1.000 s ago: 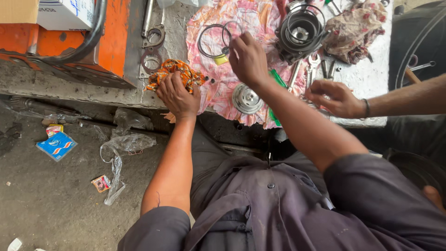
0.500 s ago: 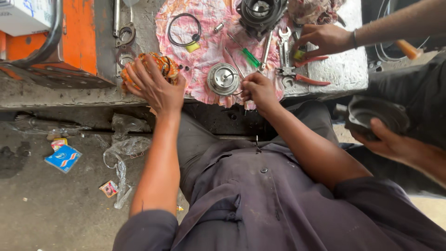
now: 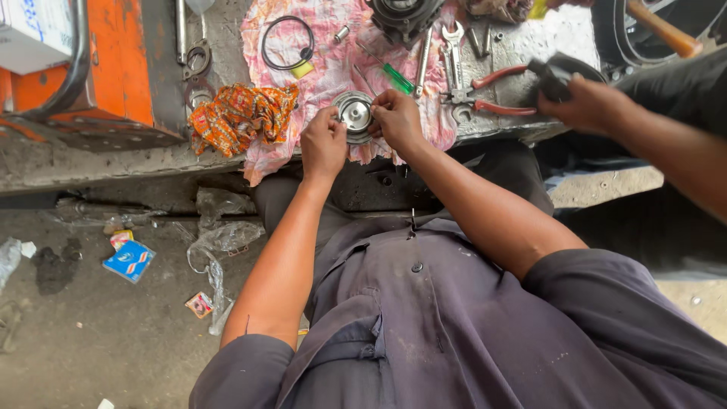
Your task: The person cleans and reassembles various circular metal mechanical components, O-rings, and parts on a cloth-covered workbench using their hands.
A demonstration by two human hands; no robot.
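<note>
- The round metal part (image 3: pixel 354 115) lies on the pink patterned cloth (image 3: pixel 333 45) at the near edge of the surface (image 3: pixel 530 45); the left hand (image 3: pixel 324 144) and right hand (image 3: pixel 395 121) each grip its rim.
- Best kept flat on the cloth, with even pressure from both sides (a tilt could let it slide off).
- Wrenches (image 3: pixel 454 53), red-handled pliers (image 3: pixel 492 91) and an orange rag (image 3: pixel 238 113) lie around; litter dots the floor (image 3: pixel 91 333).

Both bare arms are extended forward from dark rolled sleeves and drawn together ahead of the chest. The left hand (image 3: pixel 324 144) is curled knuckles-up, its fingers bent inward. The right hand (image 3: pixel 397 120) is set just beside it, fingers likewise curled, wrist slightly bent.
</note>
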